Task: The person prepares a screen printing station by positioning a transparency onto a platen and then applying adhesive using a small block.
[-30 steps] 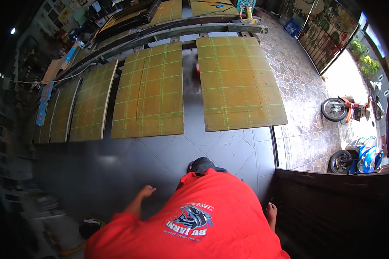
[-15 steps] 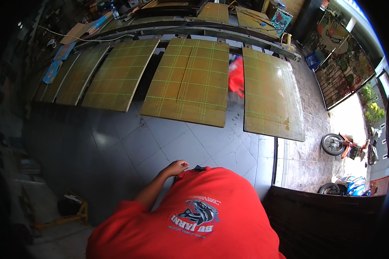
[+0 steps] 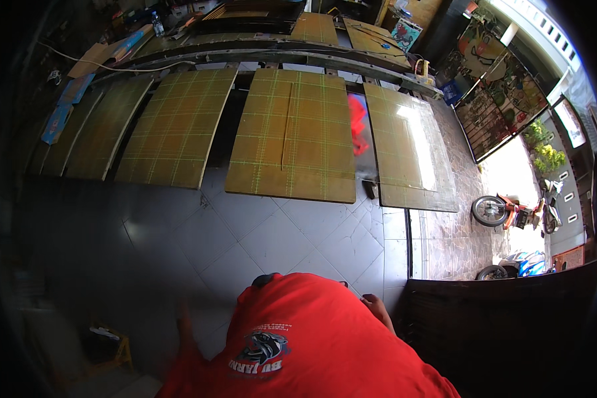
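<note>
My left hand (image 3: 184, 317) hangs low beside my red shirt (image 3: 318, 331), dim and blurred, its fingers unclear. At my right side my right hand (image 3: 373, 305) is partly curled near my waist, with a small pale thing at its fingers that I cannot make out. Beyond me, well out from both hands, a row of yellow-brown boards with green grid lines (image 3: 288, 132) rests along a long metal rail (image 3: 292, 53). The rightmost board (image 3: 404, 152) has a glossy, glaring patch. In the gap beside it shows a bright red shape (image 3: 357, 126) that I cannot identify.
Grey floor tiles (image 3: 278, 239) lie before me. A dark panel (image 3: 497, 325) stands at lower right, a yellow stand (image 3: 116, 351) at lower left. A red motorbike (image 3: 511, 215), a blue one (image 3: 530, 264) and a gate (image 3: 491, 86) are at right. Cardboard (image 3: 89, 63) lies back left.
My left hand has dropped from the front of my waist to my side. My right hand has come into view beside my waist. The whole view has shifted over the boards.
</note>
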Tool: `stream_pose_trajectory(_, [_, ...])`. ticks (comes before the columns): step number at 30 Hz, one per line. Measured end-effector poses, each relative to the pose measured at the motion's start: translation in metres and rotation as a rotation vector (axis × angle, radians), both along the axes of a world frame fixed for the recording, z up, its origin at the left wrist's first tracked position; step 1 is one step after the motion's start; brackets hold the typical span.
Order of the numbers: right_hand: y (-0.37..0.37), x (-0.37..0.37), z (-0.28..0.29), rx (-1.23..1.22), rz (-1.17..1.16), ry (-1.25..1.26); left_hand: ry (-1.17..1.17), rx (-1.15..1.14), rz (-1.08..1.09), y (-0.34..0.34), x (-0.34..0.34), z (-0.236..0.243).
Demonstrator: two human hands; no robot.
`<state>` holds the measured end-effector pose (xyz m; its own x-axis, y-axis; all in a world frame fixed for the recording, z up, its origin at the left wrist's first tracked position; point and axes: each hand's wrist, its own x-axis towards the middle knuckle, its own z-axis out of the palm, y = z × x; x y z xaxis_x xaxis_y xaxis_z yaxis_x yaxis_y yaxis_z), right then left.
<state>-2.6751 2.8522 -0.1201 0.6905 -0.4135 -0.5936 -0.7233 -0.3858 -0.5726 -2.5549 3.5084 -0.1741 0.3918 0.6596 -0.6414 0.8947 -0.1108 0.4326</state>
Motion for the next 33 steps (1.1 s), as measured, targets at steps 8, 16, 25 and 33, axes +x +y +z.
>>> stream_pose_trajectory(8, [-0.009,0.006,0.021,-0.036,-0.027,-0.007,0.151,-0.371,-0.653,-0.029,-0.04,-0.081])
stream_pose_trajectory(16, [-0.053,-0.112,-0.033,0.063,-0.308,0.138,-0.004,-0.357,-0.947,-0.208,0.14,-0.019])
stream_pose_trajectory(25, [-0.143,-0.22,-0.048,0.179,-0.815,0.071,0.151,-0.198,-1.552,-0.41,0.146,0.013])
stream_pose_trajectory(33, [-0.3,-0.24,-0.046,0.143,-0.954,-0.156,0.07,-0.525,-1.747,-0.623,0.111,0.041])
